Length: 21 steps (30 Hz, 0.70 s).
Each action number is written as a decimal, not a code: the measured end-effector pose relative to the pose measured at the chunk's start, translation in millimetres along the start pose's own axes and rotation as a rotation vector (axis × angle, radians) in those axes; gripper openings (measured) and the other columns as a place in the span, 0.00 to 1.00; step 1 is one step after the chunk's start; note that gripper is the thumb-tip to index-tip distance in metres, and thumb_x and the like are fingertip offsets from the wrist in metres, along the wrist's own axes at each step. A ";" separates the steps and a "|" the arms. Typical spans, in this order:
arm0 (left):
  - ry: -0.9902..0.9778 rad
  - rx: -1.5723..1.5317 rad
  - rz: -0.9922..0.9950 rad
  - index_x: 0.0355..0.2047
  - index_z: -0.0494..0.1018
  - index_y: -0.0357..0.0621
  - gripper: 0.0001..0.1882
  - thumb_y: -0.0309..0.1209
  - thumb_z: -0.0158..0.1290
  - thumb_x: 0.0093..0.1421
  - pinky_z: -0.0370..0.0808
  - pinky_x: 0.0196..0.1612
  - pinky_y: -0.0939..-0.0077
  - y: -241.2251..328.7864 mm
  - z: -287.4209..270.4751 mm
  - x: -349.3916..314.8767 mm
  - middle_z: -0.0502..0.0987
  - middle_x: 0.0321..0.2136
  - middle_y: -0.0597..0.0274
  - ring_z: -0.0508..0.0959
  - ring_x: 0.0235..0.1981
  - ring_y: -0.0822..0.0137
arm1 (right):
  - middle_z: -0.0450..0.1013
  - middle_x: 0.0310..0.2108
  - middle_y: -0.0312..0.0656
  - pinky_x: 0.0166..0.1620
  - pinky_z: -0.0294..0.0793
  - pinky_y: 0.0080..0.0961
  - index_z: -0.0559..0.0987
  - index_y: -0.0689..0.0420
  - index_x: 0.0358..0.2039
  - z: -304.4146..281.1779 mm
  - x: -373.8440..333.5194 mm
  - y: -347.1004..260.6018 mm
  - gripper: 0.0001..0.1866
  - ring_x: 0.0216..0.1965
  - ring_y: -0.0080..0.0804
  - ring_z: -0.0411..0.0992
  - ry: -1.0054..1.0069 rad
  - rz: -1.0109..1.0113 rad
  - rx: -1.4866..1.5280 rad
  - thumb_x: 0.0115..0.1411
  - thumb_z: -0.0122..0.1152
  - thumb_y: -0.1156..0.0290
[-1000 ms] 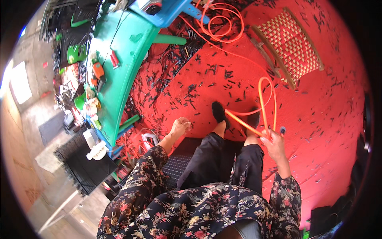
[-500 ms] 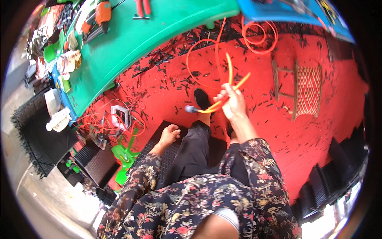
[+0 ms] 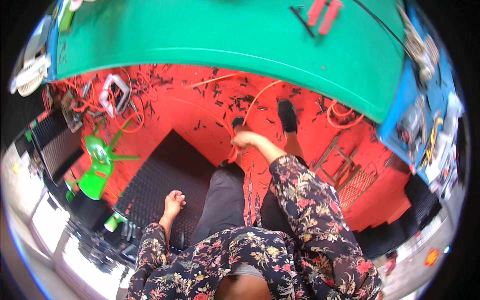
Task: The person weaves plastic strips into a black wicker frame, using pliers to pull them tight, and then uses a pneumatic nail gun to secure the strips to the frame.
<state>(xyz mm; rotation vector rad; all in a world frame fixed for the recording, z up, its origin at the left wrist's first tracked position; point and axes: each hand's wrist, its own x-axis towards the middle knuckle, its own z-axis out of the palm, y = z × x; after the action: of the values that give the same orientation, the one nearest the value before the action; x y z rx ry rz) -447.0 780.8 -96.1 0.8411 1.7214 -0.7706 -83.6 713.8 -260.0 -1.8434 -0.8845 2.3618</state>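
Low in front of my knees, my right hand [image 3: 242,140] is closed around an orange hose [image 3: 256,99], which arcs away toward the far table. Blur hides the hose's end, and short loops of it hang below my fingers. My left hand [image 3: 173,203] is loosely curled over a black woven panel [image 3: 150,175] beside my left leg. Nothing shows in its fingers, and I cannot tell whether it touches the panel.
Across the front stands a green table [image 3: 210,30] with a red-handled tool [image 3: 327,17]. A blue table [image 3: 393,135] adjoins it at right. A green plastic stool [image 3: 95,182] lies at left; a wooden stool with woven seat [image 3: 356,187] is at right. Black scraps litter the red floor.
My right hand has lowered the hose toward my knees; its fitted end no longer shows. My left hand has drawn back toward me over the woven panel. The view has swung to the right.
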 end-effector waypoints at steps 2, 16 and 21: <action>-0.031 -0.101 -0.057 0.42 0.69 0.38 0.13 0.28 0.51 0.57 0.70 0.23 0.80 -16.6 16.8 -17.6 0.74 0.26 0.65 0.76 0.23 0.74 | 0.73 0.22 0.55 0.28 0.72 0.41 0.73 0.64 0.20 -20.7 33.6 9.3 0.18 0.23 0.44 0.74 0.251 -0.168 -0.245 0.51 0.58 0.59; -0.235 -0.458 -0.152 0.39 0.70 0.36 0.09 0.23 0.48 0.56 0.69 0.21 0.81 -155.0 85.5 -26.5 0.74 0.24 0.65 0.73 0.20 0.76 | 0.67 0.21 0.41 0.25 0.68 0.34 0.71 0.54 0.31 -33.3 76.5 116.2 0.08 0.22 0.35 0.67 0.941 -0.253 -0.082 0.54 0.56 0.65; -0.261 -0.522 -0.148 0.39 0.69 0.41 0.09 0.23 0.49 0.56 0.71 0.23 0.82 -141.8 80.7 -22.7 0.74 0.27 0.67 0.73 0.23 0.76 | 0.76 0.26 0.44 0.28 0.72 0.36 0.74 0.55 0.44 77.7 -19.6 42.7 0.18 0.26 0.39 0.73 0.118 -0.368 -0.430 0.52 0.58 0.66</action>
<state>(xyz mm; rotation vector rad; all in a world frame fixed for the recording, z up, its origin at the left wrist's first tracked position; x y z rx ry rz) -518.1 632.9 -81.8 0.2478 1.6492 -0.4645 -133.7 638.7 -250.2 -1.7194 -1.6527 1.9301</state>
